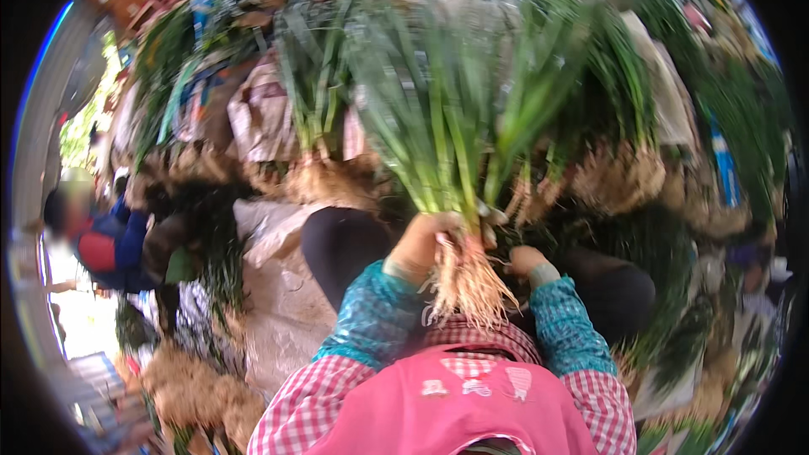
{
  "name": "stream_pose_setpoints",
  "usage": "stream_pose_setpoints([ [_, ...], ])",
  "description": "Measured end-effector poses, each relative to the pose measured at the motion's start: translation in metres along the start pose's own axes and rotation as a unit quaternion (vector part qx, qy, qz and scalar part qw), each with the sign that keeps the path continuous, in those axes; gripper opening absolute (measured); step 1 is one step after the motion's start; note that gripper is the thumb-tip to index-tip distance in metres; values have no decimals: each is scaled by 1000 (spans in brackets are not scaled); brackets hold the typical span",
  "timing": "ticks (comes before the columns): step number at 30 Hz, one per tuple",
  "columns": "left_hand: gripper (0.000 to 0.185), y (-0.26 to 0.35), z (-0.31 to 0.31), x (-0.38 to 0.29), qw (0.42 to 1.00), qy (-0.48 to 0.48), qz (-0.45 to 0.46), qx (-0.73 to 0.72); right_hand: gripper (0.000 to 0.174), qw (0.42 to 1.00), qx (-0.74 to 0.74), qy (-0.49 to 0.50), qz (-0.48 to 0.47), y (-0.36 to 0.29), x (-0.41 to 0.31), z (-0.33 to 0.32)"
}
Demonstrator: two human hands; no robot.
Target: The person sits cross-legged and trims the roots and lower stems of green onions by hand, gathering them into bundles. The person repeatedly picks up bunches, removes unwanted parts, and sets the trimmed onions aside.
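Observation:
A bunch of green onions (450, 189) stands nearly upright in front of my lap, leaves fanned away from me and pale stringy roots (471, 284) hanging toward my waist. My left hand (417, 243) is closed around the lower stems, just above the roots. Its fingertips show on the far right side of the bunch. To the right of the roots is my right hand (528, 259), with its fingers curled. Those fingers are blurred and partly hidden, so whether they pinch anything is unclear.
More rooted green onion bunches (316, 107) lie in a row ahead, with another bunch (622, 139) at the right. Beside my left knee spreads a pale plastic sheet (284, 322). A rooty pile (202, 392) lies at lower left. Another person (107, 240) is at the far left.

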State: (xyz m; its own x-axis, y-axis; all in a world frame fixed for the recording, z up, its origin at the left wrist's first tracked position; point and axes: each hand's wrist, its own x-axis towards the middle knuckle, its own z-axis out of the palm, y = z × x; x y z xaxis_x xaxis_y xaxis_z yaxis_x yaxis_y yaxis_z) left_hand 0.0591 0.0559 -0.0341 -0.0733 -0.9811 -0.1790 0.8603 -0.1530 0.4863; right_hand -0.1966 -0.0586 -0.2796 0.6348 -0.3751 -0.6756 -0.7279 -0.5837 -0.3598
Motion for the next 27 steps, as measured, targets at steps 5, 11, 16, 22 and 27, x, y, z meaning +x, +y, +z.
stream_pose_setpoints([
  [5, 56, -26, -31, 19, 985, 94, 9, -141, 36, 839, 410, 358, 15, -60, -24, -102],
  [11, 53, -46, -44, 38, 993, 102, 37, -37, 32, 768, 368, 511, 116, -67, -2, -103],
  [16, 50, -49, -54, 36, 989, 86, -30, -114, 36, 751, 369, 543, 71, -49, -10, -109],
  [22, 54, -48, -38, 39, 991, 85, 4, -100, 32, 801, 341, 488, 61, -69, -40, -105],
  [27, 54, -60, -93, 52, 991, -80, -10, -104, 21, 490, 853, 172, -45, -115, -77, -111],
])
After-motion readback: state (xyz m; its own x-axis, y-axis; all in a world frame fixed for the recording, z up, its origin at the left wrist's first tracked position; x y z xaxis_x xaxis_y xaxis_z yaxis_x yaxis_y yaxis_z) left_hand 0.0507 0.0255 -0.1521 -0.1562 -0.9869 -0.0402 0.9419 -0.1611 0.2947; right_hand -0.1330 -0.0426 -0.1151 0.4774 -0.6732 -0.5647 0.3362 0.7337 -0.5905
